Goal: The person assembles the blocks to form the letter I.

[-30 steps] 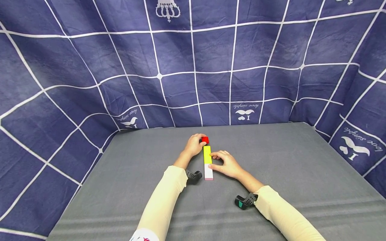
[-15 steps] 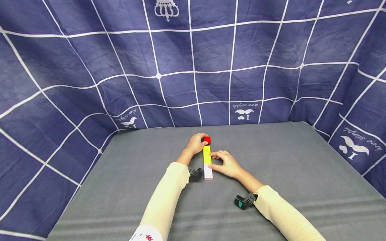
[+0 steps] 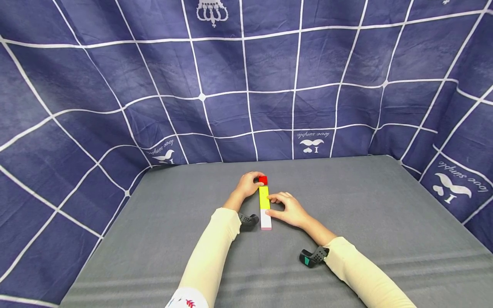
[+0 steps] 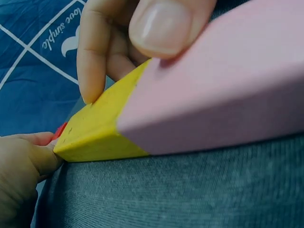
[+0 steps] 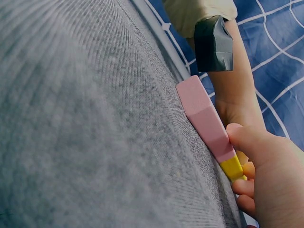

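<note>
My left hand pinches a small red block between thumb and fingers, right at the far end of a yellow block. A pale pink block, nearly white in the head view, meets the yellow one end to end, so the three form a straight row. From the right side, my right hand touches the row with loosely bent fingers. Its thumb rests on the pink block and a fingertip on the yellow block. In the left wrist view, only a sliver of the red block shows.
The row lies on a grey cloth-covered table. Behind and along the sides hangs a blue curtain with white lines. Black wrist devices sit on both arms, the left one close beside the pink block.
My left hand has shifted the red block slightly right, then back toward me against the yellow block's far end, where a gap showed before. My right hand has stayed in place.
</note>
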Demonstrator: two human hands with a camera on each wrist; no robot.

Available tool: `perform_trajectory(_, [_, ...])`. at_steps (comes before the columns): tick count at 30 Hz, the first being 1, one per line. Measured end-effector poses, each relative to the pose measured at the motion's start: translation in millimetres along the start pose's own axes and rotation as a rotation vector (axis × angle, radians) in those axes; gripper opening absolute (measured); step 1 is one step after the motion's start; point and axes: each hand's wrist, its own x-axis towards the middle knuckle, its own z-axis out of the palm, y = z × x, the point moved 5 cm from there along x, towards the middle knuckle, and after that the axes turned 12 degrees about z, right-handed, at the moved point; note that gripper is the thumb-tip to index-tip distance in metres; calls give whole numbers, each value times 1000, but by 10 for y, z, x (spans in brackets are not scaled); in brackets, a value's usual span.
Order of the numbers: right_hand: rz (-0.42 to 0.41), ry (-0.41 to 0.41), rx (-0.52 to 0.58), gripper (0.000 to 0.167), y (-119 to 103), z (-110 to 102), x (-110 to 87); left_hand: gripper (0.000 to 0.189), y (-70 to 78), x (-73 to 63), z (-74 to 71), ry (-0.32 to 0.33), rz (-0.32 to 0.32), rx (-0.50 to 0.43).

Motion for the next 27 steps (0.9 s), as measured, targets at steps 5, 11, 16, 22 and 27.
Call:
perform_trajectory(5, [11, -10, 8, 42, -1, 2, -2, 30, -32, -6, 16, -5, -8, -13])
perform_trajectory(11, [4, -13, 10, 42, -11, 19, 9, 32, -36, -40, -12, 3, 22, -1])
perform_trajectory(16, [-1, -17, 26, 40, 11, 36, 24, 39, -38, -97, -45, 25, 68, 8])
perform_trajectory(22, [24, -23, 79, 38, 58, 1, 15, 43, -85, -206, -60, 59, 47, -22])
perform_trajectory(27, [44, -22, 114, 37, 87, -68, -19, 43, -123, -337, -84, 65, 64, 9])
